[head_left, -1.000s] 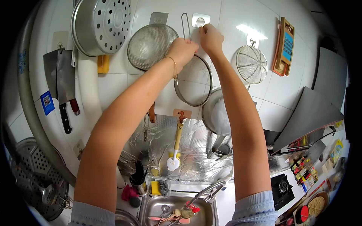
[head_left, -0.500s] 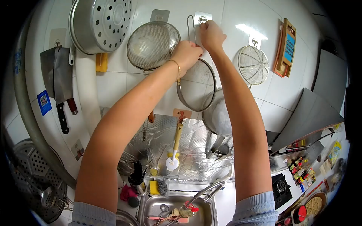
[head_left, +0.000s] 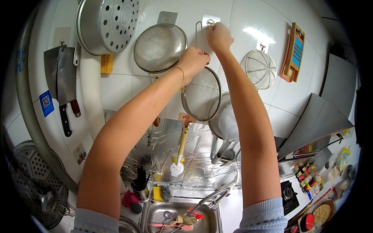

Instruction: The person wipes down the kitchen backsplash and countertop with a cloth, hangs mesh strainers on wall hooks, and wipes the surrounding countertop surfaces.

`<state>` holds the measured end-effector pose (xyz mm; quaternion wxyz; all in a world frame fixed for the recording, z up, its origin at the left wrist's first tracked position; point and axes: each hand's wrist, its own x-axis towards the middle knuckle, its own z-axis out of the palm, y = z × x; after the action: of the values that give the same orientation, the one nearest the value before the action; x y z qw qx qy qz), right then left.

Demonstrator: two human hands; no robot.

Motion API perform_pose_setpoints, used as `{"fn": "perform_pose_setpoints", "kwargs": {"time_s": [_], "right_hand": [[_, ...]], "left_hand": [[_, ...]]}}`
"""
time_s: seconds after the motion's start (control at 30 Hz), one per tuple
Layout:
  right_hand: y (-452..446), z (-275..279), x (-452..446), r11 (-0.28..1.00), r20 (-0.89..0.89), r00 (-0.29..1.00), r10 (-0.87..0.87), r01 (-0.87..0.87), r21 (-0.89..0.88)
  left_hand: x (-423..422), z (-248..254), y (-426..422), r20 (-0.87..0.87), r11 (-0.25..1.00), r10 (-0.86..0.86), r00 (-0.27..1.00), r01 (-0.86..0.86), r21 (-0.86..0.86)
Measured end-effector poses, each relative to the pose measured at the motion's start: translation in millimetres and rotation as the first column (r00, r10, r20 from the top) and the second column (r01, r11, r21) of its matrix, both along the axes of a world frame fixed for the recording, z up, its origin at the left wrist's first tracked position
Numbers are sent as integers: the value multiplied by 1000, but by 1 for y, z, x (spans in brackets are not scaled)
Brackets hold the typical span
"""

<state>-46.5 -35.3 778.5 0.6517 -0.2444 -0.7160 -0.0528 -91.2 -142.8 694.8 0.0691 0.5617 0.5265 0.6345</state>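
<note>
My left hand [head_left: 193, 62] is closed around the handle of a round fine-mesh sieve [head_left: 202, 95]. The sieve hangs down below that hand, and its wire loop stands upright above my fingers, left of a wall hook [head_left: 210, 22]. My right hand [head_left: 220, 38] is up at this hook with its fingers drawn together against it; the fingertips are partly hidden. The loop and the hook look apart. A larger strainer [head_left: 160, 48] hangs just left of my left hand. Right of my right forearm is a wire skimmer [head_left: 260, 69] on its own hook.
A perforated steamer pot [head_left: 110, 27] and cleavers [head_left: 60, 73] hang at left. A grater [head_left: 294, 52] is on the right wall. Below are a hanging brush [head_left: 181, 147], a steel sink [head_left: 155, 211] with utensils and a faucet [head_left: 213, 198]. A stove [head_left: 289, 194] stands lower right.
The sieve and my left hand have dropped slightly relative to the hook. My right hand stays at the hook. The whole view has shifted a little.
</note>
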Motion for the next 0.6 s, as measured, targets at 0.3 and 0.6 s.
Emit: {"fn": "perform_pose_setpoints", "kwargs": {"time_s": [0.3, 0.6], "right_hand": [[0, 3, -1, 997, 21, 997, -71, 71, 12], [2, 4, -1, 993, 94, 990, -101, 95, 64]], "left_hand": [[1, -7, -3, -5, 1000, -23, 1000, 23, 6], [-5, -10, 2, -28, 1000, -7, 1000, 8, 23]]}}
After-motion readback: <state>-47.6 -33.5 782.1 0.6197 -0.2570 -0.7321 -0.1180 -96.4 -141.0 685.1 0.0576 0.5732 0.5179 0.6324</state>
